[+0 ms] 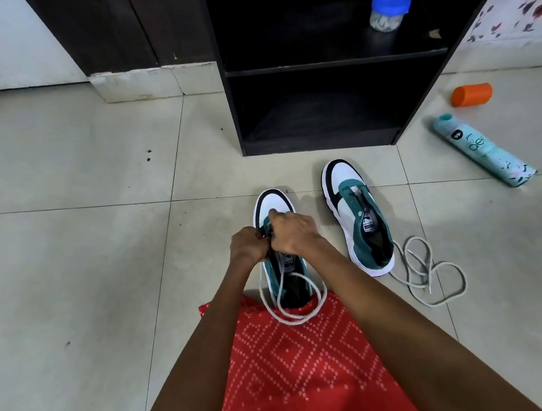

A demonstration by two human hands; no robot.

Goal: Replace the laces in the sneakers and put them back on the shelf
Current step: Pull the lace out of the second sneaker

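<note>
Two white, teal and black sneakers stand on the tiled floor before a dark shelf (336,64). Over the eyelets of the left sneaker (271,202) my left hand (247,245) and my right hand (293,233) meet, both pinching a white lace (284,314) whose loop trails back over the heel onto my red patterned garment. The right sneaker (355,211) has no lace in its eyelets. A second white lace (433,273) lies loose in curls on the floor to its right.
A jar with a blue lid (388,11) stands on the shelf's upper board. To the shelf's right, an orange container (471,94) and a teal spray can (482,149) lie on the floor. A wall and a dark door frame are at far left.
</note>
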